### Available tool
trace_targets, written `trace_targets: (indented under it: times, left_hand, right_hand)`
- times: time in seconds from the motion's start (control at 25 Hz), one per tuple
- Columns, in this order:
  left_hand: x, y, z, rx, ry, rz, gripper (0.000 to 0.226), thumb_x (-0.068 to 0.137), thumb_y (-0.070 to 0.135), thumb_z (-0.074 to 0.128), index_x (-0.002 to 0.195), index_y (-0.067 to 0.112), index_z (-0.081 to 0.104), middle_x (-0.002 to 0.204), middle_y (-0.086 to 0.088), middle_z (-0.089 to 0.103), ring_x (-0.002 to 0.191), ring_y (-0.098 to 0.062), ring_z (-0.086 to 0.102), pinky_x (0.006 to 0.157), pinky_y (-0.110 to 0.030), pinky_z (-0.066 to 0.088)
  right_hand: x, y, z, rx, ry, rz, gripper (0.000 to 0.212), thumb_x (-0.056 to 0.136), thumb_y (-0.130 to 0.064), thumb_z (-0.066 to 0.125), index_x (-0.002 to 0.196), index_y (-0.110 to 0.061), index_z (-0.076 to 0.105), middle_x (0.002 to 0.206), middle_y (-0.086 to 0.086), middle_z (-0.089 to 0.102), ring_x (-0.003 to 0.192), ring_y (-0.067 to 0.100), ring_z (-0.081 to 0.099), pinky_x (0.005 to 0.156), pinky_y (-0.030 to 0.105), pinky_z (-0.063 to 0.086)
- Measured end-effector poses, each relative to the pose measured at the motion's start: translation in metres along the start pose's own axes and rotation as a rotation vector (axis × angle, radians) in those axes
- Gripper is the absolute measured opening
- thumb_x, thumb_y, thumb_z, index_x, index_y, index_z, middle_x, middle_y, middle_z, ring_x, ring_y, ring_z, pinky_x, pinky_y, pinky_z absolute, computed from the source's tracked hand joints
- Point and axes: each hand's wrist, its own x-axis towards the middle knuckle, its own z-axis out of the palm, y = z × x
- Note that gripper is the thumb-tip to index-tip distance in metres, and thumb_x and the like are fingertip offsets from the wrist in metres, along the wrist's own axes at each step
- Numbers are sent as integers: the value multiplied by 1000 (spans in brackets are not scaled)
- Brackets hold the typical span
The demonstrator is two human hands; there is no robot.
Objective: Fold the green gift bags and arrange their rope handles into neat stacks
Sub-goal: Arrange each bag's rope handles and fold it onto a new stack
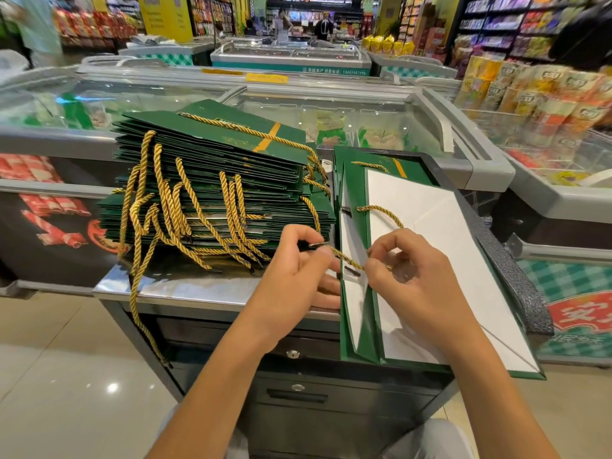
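We pinch a gold rope handle (346, 259) with our left hand (298, 276) and right hand (414, 279) over a green bag (355, 193), three o'clock of the bag stack (212, 167).

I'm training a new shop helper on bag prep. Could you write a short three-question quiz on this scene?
1. True or false: the left hand and right hand pinch the same rope.
2. Where does the stack of folded bags lie relative to the flat bag? A) to its left B) to its right C) on top of it
3. Fill in: the flat bag's exposed inner face is ____.
Key: 1 true; 2 A; 3 white.
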Motion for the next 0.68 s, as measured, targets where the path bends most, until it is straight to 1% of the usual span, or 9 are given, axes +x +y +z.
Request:
trace_targets:
  times: [0.08,0.16,0.28,0.32,0.4,0.48,0.52,0.6,0.68]
  left_hand:
    - [0,-4,-5,141,-77,38,37,94,21,69,124,35,52,100,-7,65,80,-15,72,75,-34,62]
    - [1,-7,-9,320,-117,66,51,86,22,78,128,42,59,105,-1,64,85,-13,74,84,-31,61]
    - [3,-7,-9,358,-97,36,56,83,20,82,132,39,62,103,4,68,87,-9,73,90,-33,60]
    - [3,-6,-9,351,-89,26,57,82,21,83,132,38,62,100,5,70,87,-10,73,91,-36,60]
    - [2,-6,-7,349,-84,20,58,81,21,84,133,38,61,96,5,73,86,-11,74,90,-39,60]
    - [2,-8,-7,348,-88,24,59,82,23,83,134,39,60,95,4,75,87,-11,74,90,-40,60]
    - [2,-8,-7,346,-93,22,59,82,23,83,134,39,60,93,4,76,88,-11,74,91,-39,60]
    - [2,-8,-7,348,-98,17,59,83,24,81,135,40,58,88,2,77,86,-9,74,91,-34,59]
    - [2,-8,-8,343,-99,12,59,84,24,81,136,41,57,86,1,77,85,-9,74,90,-31,59]
  right_hand:
    - [0,-1,1,-37,-23,-17,7,86,-31,69,86,-28,63,89,-13,63,86,11,58,71,24,44]
    - [0,1,-1,-52,-30,-31,8,89,-21,70,88,-28,66,90,-15,63,90,10,59,72,22,45]
    - [-2,4,-5,38,-4,-26,17,90,-10,67,93,-26,71,95,-14,67,98,13,63,81,24,53]
    - [-2,3,-6,64,23,-42,18,89,-8,66,94,-25,72,96,-12,67,100,15,63,80,23,53]
    - [-3,0,-8,38,104,-112,18,88,-6,68,95,-22,73,97,-9,67,101,16,62,76,16,51]
    - [-4,-4,-13,-79,149,-203,13,87,-11,72,97,-19,74,101,-6,66,103,14,61,76,9,48]
    - [-4,-3,-16,-142,124,-223,14,86,-18,73,100,-20,74,105,-7,64,106,12,59,80,10,47]
    - [-3,2,-20,-274,-19,-159,24,86,-36,73,110,-32,73,114,-15,57,115,7,52,93,14,41]
    - [-4,8,-18,-319,-147,-67,30,86,-50,70,116,-42,71,119,-20,52,120,2,46,101,19,37]
